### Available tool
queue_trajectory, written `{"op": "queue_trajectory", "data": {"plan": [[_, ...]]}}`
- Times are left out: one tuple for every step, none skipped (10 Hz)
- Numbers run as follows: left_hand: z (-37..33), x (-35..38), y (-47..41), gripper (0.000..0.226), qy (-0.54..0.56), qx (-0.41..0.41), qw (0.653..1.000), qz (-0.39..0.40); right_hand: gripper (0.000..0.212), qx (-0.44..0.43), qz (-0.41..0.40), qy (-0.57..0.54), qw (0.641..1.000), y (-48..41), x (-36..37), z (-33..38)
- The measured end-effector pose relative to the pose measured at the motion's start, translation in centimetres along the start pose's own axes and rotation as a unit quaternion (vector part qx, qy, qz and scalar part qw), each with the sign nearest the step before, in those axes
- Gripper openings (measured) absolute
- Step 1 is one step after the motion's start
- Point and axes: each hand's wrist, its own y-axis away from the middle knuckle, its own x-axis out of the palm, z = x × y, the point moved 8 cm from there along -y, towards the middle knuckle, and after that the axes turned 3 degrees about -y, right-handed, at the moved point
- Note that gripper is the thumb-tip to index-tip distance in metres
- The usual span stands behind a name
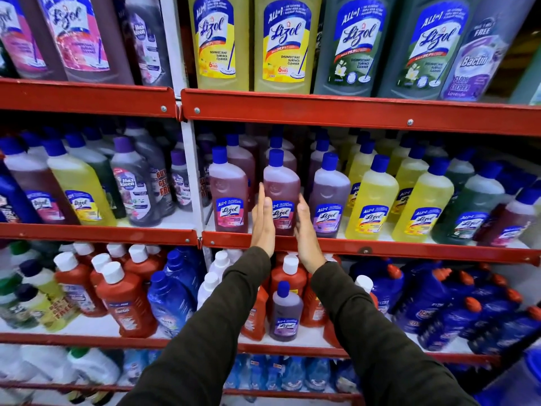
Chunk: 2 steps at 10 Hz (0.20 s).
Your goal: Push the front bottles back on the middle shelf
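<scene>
Neither hand had a closed grip on the pink bottle (281,191): the left hand (263,221) lay flat against its left side with straight fingers, and the right hand (306,230) met its right side, fingers seeming to reach round behind the label, though how far they curled could not be seen. Both wrists came up from dark sleeves across the red front edge of the middle shelf (366,249).

The bottle stood upright at that front edge, in the right bay just beyond the white upright (194,183). Left of it, a second pink bottle (229,194) stood near the upright, just beside the left hand. Right of it came a purple bottle (329,197), close to the right hand, then two yellow bottles (371,200), then green ones toward the shelf's right end.

As a judgement, the work was at its middle: the bottle was on the shelf, label forward and level with the front row, so the placing looked done. What seemed left was squaring it between its neighbours and letting go. Whether it rested fully on the shelf or was partly carried by the hands could not be told, since the palms hid its base.
</scene>
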Motion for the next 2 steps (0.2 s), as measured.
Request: {"op": "queue_trajectory", "data": {"plan": [[-0.5,0.1,0.7,0.061,-0.037,0.001,0.999,-0.004,0.068,0.056,0.007,0.056,0.997,-0.3,-1.6,-2.3],[-0.9,-0.2,1.7,0.071,-0.057,0.030,0.997,-0.046,0.065,0.076,0.007,0.063,0.995,1.2,-2.5,0.1]]}}
